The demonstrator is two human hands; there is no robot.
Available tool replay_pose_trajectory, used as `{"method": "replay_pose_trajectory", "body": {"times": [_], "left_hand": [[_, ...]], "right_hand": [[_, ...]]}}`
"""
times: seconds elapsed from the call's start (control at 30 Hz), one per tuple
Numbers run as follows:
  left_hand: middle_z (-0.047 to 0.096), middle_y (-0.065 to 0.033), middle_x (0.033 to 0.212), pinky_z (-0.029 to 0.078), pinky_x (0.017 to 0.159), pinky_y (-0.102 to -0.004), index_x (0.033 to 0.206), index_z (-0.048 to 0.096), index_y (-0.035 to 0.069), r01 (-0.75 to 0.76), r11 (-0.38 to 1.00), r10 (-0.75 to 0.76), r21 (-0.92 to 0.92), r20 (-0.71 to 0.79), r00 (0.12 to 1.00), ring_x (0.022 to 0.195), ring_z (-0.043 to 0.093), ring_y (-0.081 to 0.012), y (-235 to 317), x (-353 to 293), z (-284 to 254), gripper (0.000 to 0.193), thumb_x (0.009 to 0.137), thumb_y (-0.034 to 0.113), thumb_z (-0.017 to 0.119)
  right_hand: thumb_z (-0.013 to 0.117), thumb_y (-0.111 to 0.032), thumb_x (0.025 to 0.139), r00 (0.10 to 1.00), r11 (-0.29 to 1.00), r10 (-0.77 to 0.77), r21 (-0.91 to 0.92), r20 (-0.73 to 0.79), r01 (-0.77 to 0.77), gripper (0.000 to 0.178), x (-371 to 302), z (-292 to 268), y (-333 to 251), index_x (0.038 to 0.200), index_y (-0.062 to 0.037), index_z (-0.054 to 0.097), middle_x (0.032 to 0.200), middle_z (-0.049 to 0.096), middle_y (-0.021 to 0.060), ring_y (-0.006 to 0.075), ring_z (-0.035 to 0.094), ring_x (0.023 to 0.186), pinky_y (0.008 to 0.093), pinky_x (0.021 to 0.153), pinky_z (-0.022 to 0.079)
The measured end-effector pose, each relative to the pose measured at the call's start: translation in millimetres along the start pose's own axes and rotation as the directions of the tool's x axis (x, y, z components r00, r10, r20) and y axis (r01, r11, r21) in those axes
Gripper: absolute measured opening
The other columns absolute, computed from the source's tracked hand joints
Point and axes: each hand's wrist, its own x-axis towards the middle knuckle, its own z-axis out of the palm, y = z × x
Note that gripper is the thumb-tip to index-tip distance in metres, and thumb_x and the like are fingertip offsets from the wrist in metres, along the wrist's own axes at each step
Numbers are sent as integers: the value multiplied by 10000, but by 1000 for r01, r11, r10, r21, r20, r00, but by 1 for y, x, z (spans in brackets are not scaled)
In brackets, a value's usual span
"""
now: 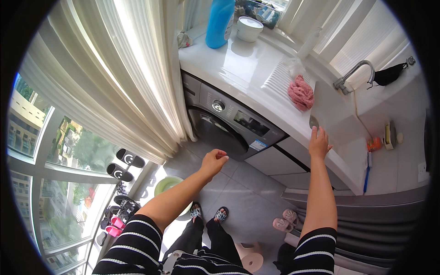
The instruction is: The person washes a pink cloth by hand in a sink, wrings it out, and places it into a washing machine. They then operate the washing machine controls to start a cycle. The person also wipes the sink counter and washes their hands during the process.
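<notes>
The person's left arm, in a short black sleeve with white stripes (130, 245), is slanting inward from the lower left, and the bare left hand (213, 163) is hanging above the grey tiled floor (245, 183), in front of a dark grey front-loading washing machine (217, 130). Its wrist is bending slightly, its fingers are curling forward, and the thumb and forefinger are lying close together; whether they are pinching anything small, I cannot tell.

The right forearm is rising almost straight from the lower right. The bare right hand (319, 143) is pointing away from the body at the front edge of a glossy white countertop (247, 68), beside a white sink basin (333, 107). Its fingers are stretching forward with a gentle bend, sitting loosely apart; whether they are touching the edge, I cannot tell.

A crumpled, fluffy pink cloth (301, 93) is lying on the lower end of a white ribbed washboard surface (277, 77), just beyond the right fingertips and apart from them. A curved chrome tap (355, 75) is arching farther right, while a tall blue plastic bottle (219, 23) is standing at the far end.
</notes>
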Motion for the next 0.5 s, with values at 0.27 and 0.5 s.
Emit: {"method": "replay_pose_trajectory", "body": {"times": [0.27, 0.5], "left_hand": [[618, -30, 869, 435, 647, -242, 1037, 612, 23, -134, 991, 122, -29, -261, 958, 774, 548, -99, 3, 76, -18, 304, 823, 220, 701], [620, -102, 993, 465, 774, -279, 1166, 541, -26, -179, 981, 118, -79, -492, 863, 888, 584, -170, 23, 171, -27, 514, 783, 250, 742]], "right_hand": [[381, -535, 934, 969, 988, 87, -105, -232, -114, 491, 6, 26, -11, 950, -135, 666, 965, 687, 56, 295, 603, 943, 445, 894, 398], [400, -466, 938, 970, 989, 79, -106, -229, -105, 431, 7, 27, -14, 933, -131, 673, 925, 686, 52, 295, 601, 912, 423, 852, 418]]}}
